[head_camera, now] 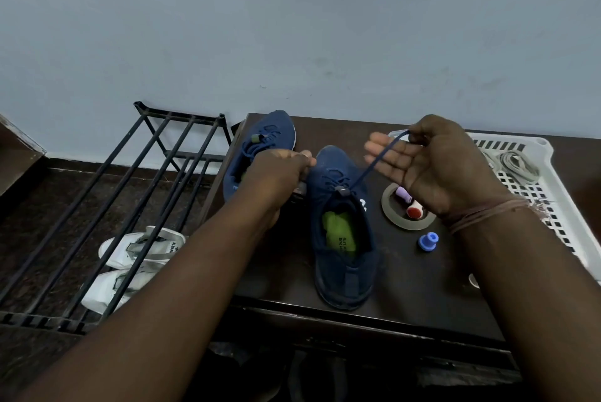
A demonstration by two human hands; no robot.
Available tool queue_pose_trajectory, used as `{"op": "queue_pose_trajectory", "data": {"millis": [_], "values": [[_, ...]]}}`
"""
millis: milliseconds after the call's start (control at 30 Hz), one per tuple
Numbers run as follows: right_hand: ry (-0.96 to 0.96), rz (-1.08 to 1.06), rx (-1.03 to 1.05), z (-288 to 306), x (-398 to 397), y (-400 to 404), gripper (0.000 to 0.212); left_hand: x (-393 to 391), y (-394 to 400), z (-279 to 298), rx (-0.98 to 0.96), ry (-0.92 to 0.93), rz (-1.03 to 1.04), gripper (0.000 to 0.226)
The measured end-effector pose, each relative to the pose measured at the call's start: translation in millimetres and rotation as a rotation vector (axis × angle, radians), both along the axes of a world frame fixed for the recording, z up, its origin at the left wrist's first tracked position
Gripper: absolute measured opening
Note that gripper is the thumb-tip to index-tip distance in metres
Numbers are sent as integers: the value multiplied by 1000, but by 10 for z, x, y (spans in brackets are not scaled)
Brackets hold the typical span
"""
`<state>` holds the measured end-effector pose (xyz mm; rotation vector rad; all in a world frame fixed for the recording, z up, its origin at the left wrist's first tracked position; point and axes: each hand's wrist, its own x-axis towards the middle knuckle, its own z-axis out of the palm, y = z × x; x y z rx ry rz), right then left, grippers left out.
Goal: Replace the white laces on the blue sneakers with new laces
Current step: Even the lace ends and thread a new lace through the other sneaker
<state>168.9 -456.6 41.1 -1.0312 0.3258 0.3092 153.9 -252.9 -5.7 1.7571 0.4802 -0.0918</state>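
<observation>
1. Blue lace (pixel 374 164) runs taut from the near sneaker (pixel 344 232) on my worktop (pixel 422 287) – right hand (pixel 435 170) pinches its end, pulling slack.
2. Left hand (pixel 279 174) has its grip around something – can't tell what, probably steadying.

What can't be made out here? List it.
- Head view: left hand covers whatever it grips beside the near sneaker.
- Far sneaker: its heel is behind the left hand.
- Insole print: too small to read fully.
- Basket: cut by the right edge; grey contents unclear.
</observation>
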Motion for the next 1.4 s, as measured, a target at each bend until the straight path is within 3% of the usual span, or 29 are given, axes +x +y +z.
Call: {"op": "queue_pose_trajectory", "data": {"millis": [67, 100, 200, 233, 367, 500, 633, 767, 867, 967, 1133, 1267, 1333, 1400], "values": [[-6, 6, 16, 14, 27, -18, 19, -8, -12, 3, 14, -19, 0, 23], [-54, 59, -147, 20, 30, -34, 18, -9, -10, 0, 33, -25, -4, 20], [-374, 431, -1244, -42, 14, -85, 15, -15, -4, -12, 71, -7, -29, 14], [-379, 536, -1422, -83, -10, -91, 21, -25, -3, -12, 74, -3, -40, 13], [-192, 844, -1304, -110, -82, -107, 43, -63, -14, 1, 141, 29, -140, 9], [-155, 526, -1243, -79, 23, -176, 31, -84, -49, 2, 142, 110, -260, 14], [-169, 287, -1601, -176, 79, -352, 25, -114, -62, -4, 283, 148, -387, 27], [-108, 249, -1736, -231, 47, -455, 31, -155, -36, 18, 450, 129, -446, 21], [-208, 262, -1662, -242, 86, -377, 25, -145, -53, 30, 482, 99, -431, 20], [-308, 348, -1372, -168, 84, -242, 30, -118, -78, 41, 442, -37, -360, 19], [-449, 450, -932, -69, -49, 23, 33, -124, -187, 121, 318, -423, -452, 59], [-521, 411, -780, -62, -97, 124, 29, -112, -185, 91, 535, -687, -518, 77], [-580, 373, -754, -89, -84, 146, 26, -109, -190, 73, 547, -691, -466, 76], [-593, 324, -730, -105, -67, 150, 24, -112, -194, 66, 539, -670, -339, 56]]}}
